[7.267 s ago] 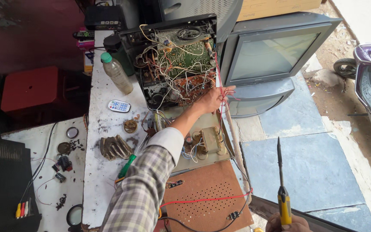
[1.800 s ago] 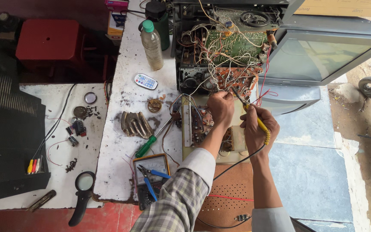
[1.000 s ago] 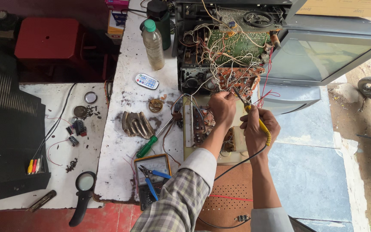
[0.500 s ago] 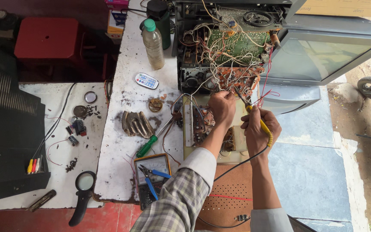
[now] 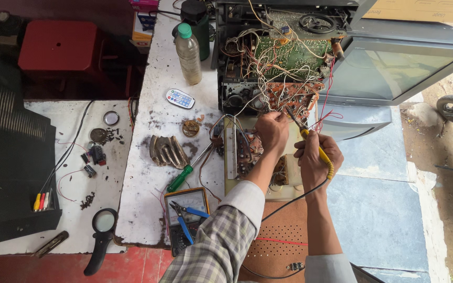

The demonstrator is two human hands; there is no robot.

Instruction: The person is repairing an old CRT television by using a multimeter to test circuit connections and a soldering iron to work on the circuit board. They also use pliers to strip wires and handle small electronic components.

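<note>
The right hand [image 5: 314,157] grips the thin, light yellow-handled soldering iron [image 5: 318,153] by its handle, the left hand [image 5: 271,131] pinches thin bendy wires [image 5: 268,107] by the easily broken brown circuit board [image 5: 294,97]

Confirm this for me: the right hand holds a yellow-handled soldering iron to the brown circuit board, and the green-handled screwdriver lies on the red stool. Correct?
Not quite. The right hand does hold the yellow-handled soldering iron toward the brown circuit board, but the green-handled screwdriver lies on the white workbench, not the red stool. The head view shows it.
</note>
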